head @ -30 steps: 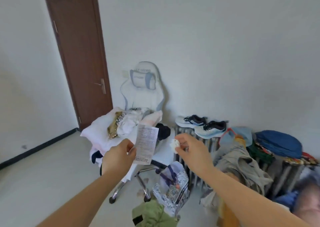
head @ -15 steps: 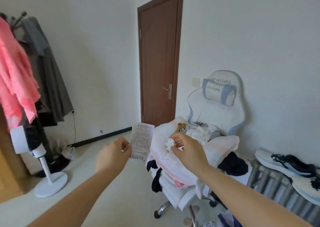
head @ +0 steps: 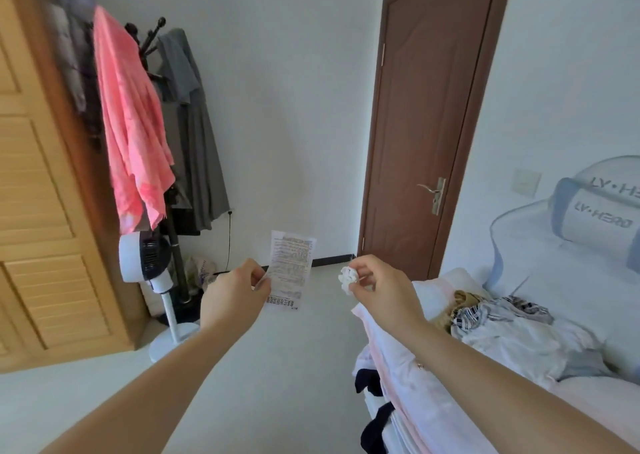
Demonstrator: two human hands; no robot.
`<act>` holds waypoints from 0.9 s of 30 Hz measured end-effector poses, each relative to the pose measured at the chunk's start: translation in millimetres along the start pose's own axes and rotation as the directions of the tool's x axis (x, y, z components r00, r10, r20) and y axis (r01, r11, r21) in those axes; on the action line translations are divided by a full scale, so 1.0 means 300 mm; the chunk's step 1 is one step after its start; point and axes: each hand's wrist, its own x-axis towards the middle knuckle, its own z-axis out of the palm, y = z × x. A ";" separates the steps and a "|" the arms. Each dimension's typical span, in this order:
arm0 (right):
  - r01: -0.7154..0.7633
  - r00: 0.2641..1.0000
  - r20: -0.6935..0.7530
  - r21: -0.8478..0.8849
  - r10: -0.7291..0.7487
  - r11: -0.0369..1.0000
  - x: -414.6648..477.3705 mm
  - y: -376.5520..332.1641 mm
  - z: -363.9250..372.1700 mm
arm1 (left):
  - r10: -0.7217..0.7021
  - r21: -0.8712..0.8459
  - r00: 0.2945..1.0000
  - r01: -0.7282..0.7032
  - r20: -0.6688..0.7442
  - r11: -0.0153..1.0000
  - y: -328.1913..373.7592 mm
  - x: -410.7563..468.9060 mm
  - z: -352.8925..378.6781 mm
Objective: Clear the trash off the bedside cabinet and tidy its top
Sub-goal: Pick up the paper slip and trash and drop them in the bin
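trash from the bedside cabinet is in both my hands, held out in front of me: my left hand [head: 239, 289] pinches a long white printed paper receipt [head: 290, 273] by its left edge, and my right hand [head: 375, 289] grips a small crumpled white tissue ball [head: 347, 279] at the fingertips. the cabinet itself is out of view, and i see no bin. ahead are a closed brown wooden door [head: 426, 121], a coat stand hung with a pink garment [head: 133, 124], and a white chair piled with clothes [head: 519, 315] on my right. i judge this is the carry to disposal; keeping both pinches firm should stop the light paper slipping.
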 end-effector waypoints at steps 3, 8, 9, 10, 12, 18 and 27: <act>-0.009 1.000 0.001 0.007 0.009 1.000 0.157 0.057 0.084 | 0.012 0.026 1.000 -0.011 -0.013 1.000 -0.056 0.162 0.071; -0.023 1.000 -0.011 0.019 0.023 1.000 0.481 0.146 0.221 | 0.045 0.049 0.999 -0.045 0.007 0.998 -0.134 0.516 0.206; -0.028 0.999 -0.022 0.025 0.028 0.999 0.554 0.163 0.246 | 0.051 0.052 0.999 -0.052 0.018 0.997 -0.147 0.602 0.235; -0.036 0.999 -0.031 0.033 0.037 0.999 0.627 0.179 0.269 | 0.057 0.053 0.998 -0.058 0.030 0.997 -0.158 0.688 0.264; -0.062 0.997 -0.043 0.051 0.064 0.997 0.763 0.212 0.314 | 0.076 0.059 0.996 -0.079 0.053 0.995 -0.178 0.851 0.322; -0.135 0.984 -0.103 0.091 0.144 0.987 1.076 0.344 0.417 | 0.102 0.059 0.989 -0.109 0.107 0.992 -0.219 1.237 0.521; -0.235 0.957 -0.167 0.045 0.239 0.971 1.443 0.682 0.448 | 0.134 0.033 0.970 -0.144 0.204 0.989 -0.175 1.658 0.904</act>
